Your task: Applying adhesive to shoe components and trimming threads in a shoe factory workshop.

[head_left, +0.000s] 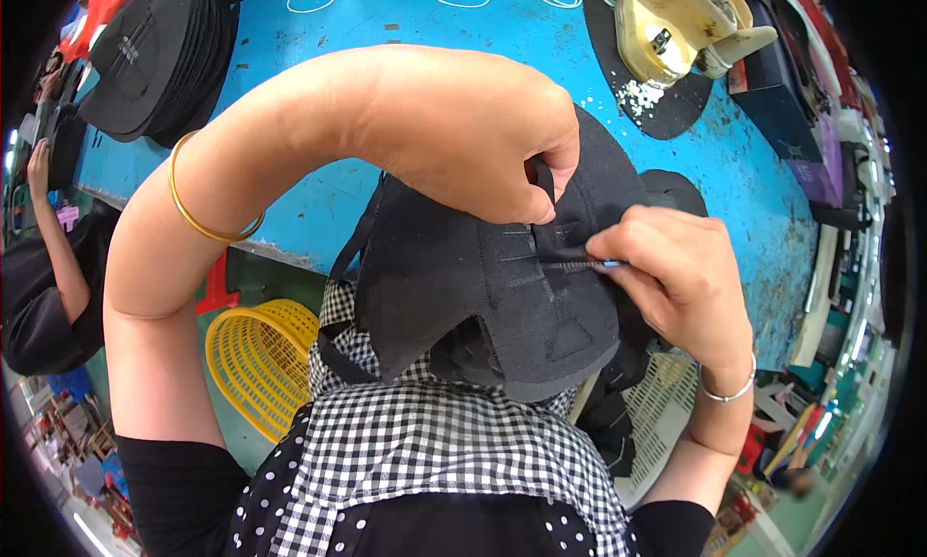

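A black stitched fabric piece (425,267) with short slits and seams lies across my lap at the table's edge. My left hand (502,137) reaches over it from above, its thumb and fingers pinching a narrow black strap (545,181). At the right, my right hand (671,263) is closed around a slim metal tool (579,264) with a bit of blue near the fingers. The tool's tip lies at a slit, close to the strap's lower end. My fingers cover the rest of the tool, so its kind is unclear.
Stacked black panels (159,60) stand on the blue table (290,123) at far left. A cut-open yellowish plastic container (666,26) sits on a black panel with white bits at far right. A yellow basket (261,364) is below left, a white crate (661,412) below right. Another person's arm (60,238) shows at left.
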Tool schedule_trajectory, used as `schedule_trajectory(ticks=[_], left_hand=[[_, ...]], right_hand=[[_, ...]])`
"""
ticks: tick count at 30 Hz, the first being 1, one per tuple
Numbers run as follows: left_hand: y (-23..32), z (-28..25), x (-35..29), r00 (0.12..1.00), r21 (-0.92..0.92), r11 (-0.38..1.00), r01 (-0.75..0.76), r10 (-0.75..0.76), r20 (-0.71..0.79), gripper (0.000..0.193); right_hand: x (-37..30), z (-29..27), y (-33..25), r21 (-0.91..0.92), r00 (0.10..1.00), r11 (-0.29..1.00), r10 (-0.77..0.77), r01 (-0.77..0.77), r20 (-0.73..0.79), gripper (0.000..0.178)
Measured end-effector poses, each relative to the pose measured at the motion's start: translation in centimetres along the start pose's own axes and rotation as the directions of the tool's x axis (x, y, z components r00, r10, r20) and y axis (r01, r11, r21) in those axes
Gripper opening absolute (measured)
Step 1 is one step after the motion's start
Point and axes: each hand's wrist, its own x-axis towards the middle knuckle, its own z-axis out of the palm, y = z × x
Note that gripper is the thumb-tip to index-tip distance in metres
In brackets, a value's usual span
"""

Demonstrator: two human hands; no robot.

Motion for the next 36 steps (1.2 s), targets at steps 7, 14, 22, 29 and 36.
schedule_trajectory(ticks=[7,14,22,29,36], left_hand=[[-0.1,-0.3,-0.6,1.000,-0.035,0.999,-0.010,0.010,0.005,0.017],[-0.5,0.0,-0.9,0.996,-0.060,0.994,-0.086,0.083,-0.044,0.014],[-0.5,2.6,-2.2,0.911,0.084,0.987,-0.138,0.159,-0.381,0.017],[0.9,0.8,-2.3,0.958,0.044,0.983,-0.178,0.183,-0.219,0.011],[0.9,1.6,-2.1,0.962,0.044,0.993,-0.110,0.117,-0.247,0.011]], right_hand=[[1.7,-1.3,-1.8,-0.080,0.995,0.992,0.099,-0.101,-0.032,0.016],[1.5,-1.8,-0.4,-0.043,0.964,0.967,0.255,-0.252,0.081,0.030],[-1.4,0.4,-1.5,0.106,0.980,0.975,0.199,-0.196,-0.020,0.018],[-2.0,1.6,-2.3,0.031,0.993,0.993,0.111,-0.110,-0.035,0.020],[-1.7,1.0,-2.1,-0.020,0.994,0.995,0.099,-0.100,-0.035,0.021]])
